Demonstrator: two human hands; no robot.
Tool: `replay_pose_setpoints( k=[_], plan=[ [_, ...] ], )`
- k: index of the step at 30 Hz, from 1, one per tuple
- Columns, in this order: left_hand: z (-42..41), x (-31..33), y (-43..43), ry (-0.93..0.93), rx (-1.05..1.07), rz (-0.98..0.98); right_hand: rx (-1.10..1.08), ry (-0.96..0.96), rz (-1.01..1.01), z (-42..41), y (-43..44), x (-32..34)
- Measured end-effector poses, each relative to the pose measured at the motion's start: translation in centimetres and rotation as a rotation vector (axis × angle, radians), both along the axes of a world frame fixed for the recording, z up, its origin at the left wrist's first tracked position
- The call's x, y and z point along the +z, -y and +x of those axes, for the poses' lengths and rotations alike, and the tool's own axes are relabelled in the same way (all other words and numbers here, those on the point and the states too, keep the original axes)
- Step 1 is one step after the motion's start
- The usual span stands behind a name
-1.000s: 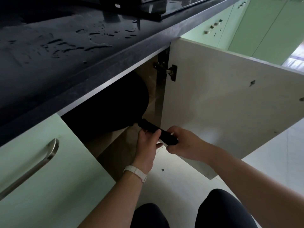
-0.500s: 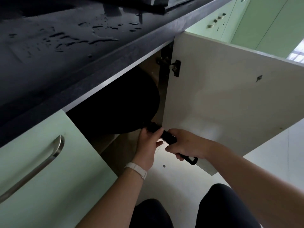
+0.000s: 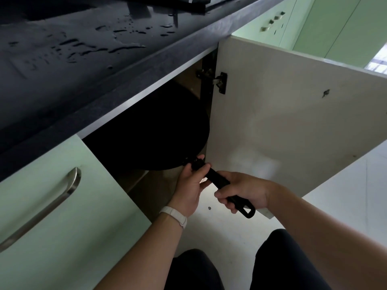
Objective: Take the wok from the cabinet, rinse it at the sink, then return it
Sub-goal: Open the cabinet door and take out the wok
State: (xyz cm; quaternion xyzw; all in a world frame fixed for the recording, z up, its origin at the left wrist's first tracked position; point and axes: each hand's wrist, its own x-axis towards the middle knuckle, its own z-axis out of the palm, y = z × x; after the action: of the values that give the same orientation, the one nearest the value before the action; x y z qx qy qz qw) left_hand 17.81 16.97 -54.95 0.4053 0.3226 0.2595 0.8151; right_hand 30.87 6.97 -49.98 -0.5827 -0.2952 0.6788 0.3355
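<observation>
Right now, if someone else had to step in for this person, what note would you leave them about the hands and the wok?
Left hand: grips the wok handle close to the pan.
Right hand: grips the same handle at its far end.
Wok: bowl mostly inside the cabinet, below the countertop; cabinet door open.
Done: door open, wok gripped. Water drops lie on the countertop, but whether the wok is rinsed cannot be told.
Left: if unrinsed, lift it out, rinse it, put it back.
</observation>
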Motion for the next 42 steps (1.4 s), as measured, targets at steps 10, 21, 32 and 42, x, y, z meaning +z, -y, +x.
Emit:
replay_pose_setpoints(
  k=[10, 21, 32, 42],
  plan=[
    [-0.4, 1.0, 1.9, 0.018, 0.01, -0.054, -0.061, 0.141, 0.082, -1.2, 1.7, 0.7],
    [0.2, 1.0, 5.9, 0.036, -0.04, -0.08, -0.066, 0.201, 0.106, -0.4, 6.3, 0.4],
    [2.3, 1.6, 10.2, 0.016, -0.092, -0.076, -0.121, 0.246, 0.124, 1.3, 11.5, 0.1],
    [4.1, 2.1, 15.8, 0.019, -0.075, -0.193, -0.107, 0.312, 0.131, 3.4, 16.7, -0.8]
  ],
)
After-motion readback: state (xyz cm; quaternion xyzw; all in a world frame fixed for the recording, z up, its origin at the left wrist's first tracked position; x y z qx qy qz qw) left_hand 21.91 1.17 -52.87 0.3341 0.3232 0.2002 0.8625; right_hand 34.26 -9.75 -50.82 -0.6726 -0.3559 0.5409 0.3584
